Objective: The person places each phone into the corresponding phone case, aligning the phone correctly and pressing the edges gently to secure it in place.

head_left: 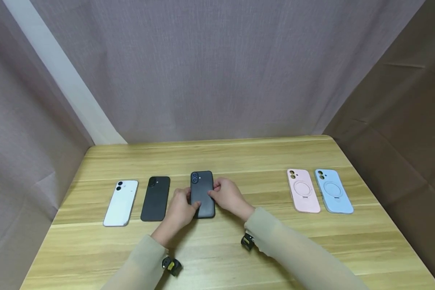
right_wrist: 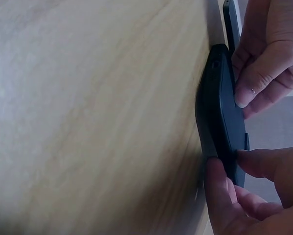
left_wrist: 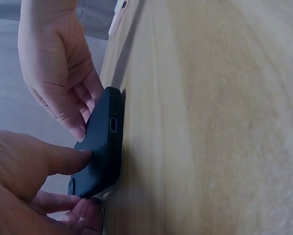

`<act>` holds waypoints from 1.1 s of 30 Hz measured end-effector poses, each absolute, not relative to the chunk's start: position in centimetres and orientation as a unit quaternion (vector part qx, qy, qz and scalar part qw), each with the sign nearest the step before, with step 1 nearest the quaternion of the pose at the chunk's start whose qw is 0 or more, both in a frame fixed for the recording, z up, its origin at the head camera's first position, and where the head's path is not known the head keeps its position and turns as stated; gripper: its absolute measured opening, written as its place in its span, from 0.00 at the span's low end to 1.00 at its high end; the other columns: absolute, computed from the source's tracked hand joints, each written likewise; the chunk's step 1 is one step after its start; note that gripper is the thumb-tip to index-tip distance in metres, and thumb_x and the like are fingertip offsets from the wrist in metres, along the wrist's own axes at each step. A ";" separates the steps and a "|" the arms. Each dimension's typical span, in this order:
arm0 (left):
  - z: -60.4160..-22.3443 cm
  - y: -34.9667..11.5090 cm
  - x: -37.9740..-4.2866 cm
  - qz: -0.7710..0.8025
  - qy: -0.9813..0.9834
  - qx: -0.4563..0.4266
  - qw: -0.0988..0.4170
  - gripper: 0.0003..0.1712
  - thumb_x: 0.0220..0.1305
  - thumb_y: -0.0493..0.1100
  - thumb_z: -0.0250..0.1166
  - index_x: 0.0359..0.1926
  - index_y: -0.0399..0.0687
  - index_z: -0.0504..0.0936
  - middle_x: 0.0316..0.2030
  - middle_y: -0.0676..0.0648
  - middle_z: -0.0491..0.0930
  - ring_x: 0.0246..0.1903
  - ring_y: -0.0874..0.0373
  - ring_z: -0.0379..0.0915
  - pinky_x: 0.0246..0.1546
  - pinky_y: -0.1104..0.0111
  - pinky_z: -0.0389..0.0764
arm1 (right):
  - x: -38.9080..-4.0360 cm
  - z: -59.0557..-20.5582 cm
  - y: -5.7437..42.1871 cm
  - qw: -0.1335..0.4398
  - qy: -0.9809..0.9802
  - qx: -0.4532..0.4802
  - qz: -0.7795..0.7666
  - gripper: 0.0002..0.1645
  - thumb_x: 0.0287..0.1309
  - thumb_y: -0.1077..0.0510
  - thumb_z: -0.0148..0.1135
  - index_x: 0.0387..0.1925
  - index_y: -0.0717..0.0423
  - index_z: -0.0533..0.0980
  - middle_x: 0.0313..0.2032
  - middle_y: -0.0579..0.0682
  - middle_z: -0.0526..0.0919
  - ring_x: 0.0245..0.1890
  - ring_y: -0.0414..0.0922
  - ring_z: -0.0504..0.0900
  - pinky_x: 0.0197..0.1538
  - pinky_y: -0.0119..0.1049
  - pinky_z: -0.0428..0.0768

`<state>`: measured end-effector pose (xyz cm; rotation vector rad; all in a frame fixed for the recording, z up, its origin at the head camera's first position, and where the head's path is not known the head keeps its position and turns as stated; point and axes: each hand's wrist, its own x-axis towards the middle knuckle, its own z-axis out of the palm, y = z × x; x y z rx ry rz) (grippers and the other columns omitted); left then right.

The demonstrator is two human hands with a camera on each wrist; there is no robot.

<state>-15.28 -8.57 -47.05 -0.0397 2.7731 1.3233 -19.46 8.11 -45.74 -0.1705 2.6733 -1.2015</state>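
Observation:
A black phone in a dark case (head_left: 204, 189) lies back up on the table, its twin camera lenses at the upper left. My left hand (head_left: 181, 208) pinches its left edge, with the thumb pressed on the back. Opposite, my right hand (head_left: 229, 196) grips the right edge between thumb and curled fingers. Seen from the left wrist, the cased phone (left_wrist: 104, 142) shows a port cutout in its thick end. In the right wrist view, fingers of my right hand (right_wrist: 259, 191) reach around the case's side. Whether the phone sits fully inside the case cannot be told.
Left of the hands lie a black phone-shaped piece (head_left: 156, 199) and a white phone (head_left: 121, 203). Toward the right side are a pink phone case (head_left: 302, 203) and a light blue phone case (head_left: 335, 206), each with a ring. Curtains enclose the wooden table (head_left: 246, 157).

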 end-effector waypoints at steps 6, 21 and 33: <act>-47.2 -8.5 -15.3 0.426 0.904 -0.015 0.045 0.32 0.59 0.37 0.70 0.61 0.27 0.70 0.43 0.39 0.71 0.41 0.51 0.72 0.44 0.59 0.77 | -19.4 -45.8 8.2 0.109 0.911 -0.058 -0.394 0.12 0.57 0.58 0.68 0.38 0.62 0.77 0.29 0.48 0.79 0.32 0.43 0.77 0.37 0.36 0.78; -47.1 -8.6 -15.3 0.413 0.909 -0.011 0.049 0.33 0.60 0.38 0.69 0.61 0.27 0.69 0.45 0.37 0.71 0.43 0.50 0.70 0.46 0.58 0.75 | -19.3 -45.8 8.1 0.116 0.914 -0.054 -0.385 0.15 0.58 0.58 0.67 0.42 0.66 0.79 0.31 0.50 0.80 0.34 0.43 0.78 0.39 0.37 0.79; -46.9 -8.6 -15.4 0.387 0.920 -0.017 0.058 0.35 0.61 0.41 0.68 0.63 0.26 0.67 0.49 0.35 0.70 0.50 0.46 0.68 0.52 0.55 0.73 | -19.4 -45.7 7.7 0.104 0.926 -0.079 -0.355 0.12 0.59 0.59 0.66 0.39 0.65 0.81 0.24 0.47 0.78 0.27 0.41 0.75 0.32 0.33 0.76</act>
